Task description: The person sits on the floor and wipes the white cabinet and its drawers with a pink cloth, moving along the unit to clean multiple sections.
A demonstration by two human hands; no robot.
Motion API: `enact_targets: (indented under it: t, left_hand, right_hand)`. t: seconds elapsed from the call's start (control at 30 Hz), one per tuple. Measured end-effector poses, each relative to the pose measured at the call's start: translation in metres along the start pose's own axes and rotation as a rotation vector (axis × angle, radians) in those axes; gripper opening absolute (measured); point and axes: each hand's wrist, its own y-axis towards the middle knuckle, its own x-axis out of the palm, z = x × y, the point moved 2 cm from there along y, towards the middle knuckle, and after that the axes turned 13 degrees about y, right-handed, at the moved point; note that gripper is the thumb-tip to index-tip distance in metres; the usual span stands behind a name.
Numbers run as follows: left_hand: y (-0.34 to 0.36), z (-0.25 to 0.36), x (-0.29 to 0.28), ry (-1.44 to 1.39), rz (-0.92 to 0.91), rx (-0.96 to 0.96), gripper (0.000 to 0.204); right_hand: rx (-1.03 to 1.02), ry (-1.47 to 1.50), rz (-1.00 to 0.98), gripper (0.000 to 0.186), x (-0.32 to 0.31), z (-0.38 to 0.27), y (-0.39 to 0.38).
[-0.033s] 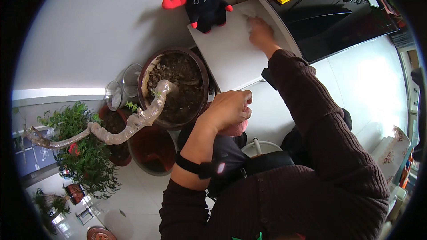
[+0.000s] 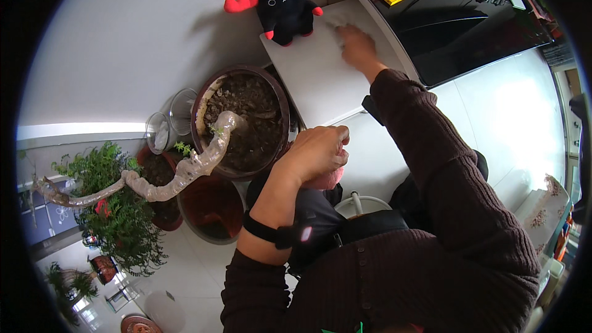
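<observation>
Nothing is seen to have moved since the picture before. The right hand (image 2: 354,46) is laid open and flat on the white counter (image 2: 308,80), upper middle. A pink thing (image 2: 325,179) is squeezed in the left hand (image 2: 314,151) grip, at the centre.

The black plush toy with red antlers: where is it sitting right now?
In the head view, the black plush toy sits at the top centre, on the far corner of the white cabinet top, against the wall, just left of the right hand.

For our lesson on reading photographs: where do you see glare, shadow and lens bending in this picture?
Head view: strong glare on the white floor at right; the plush toy casts a soft shadow on the wall; straight edges bow toward the dark round rim; the right hand looks slightly blurred.
</observation>
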Motion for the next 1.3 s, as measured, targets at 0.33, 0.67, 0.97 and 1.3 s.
enact_targets:
  t: [0.33,0.67,0.97,1.3]
  left_hand:
    - [-0.005,-0.006,0.002,-0.038,0.072,0.028,0.03]
    - [-0.014,0.004,0.002,-0.018,-0.038,0.051,0.027]
    - [-0.017,0.01,0.003,0.005,0.035,0.04,0.026]
    - [-0.032,-0.004,0.007,-0.184,0.239,0.075,0.021]
  right_hand:
    - [0.066,-0.059,-0.136,0.044,0.0,-0.018,0.032]
    - [-0.586,0.227,-0.321,0.033,-0.018,-0.061,-0.119]
    - [-0.339,0.149,-0.442,0.066,0.015,-0.103,-0.029]
    - [-0.576,0.252,-0.425,0.042,-0.019,-0.072,-0.16]
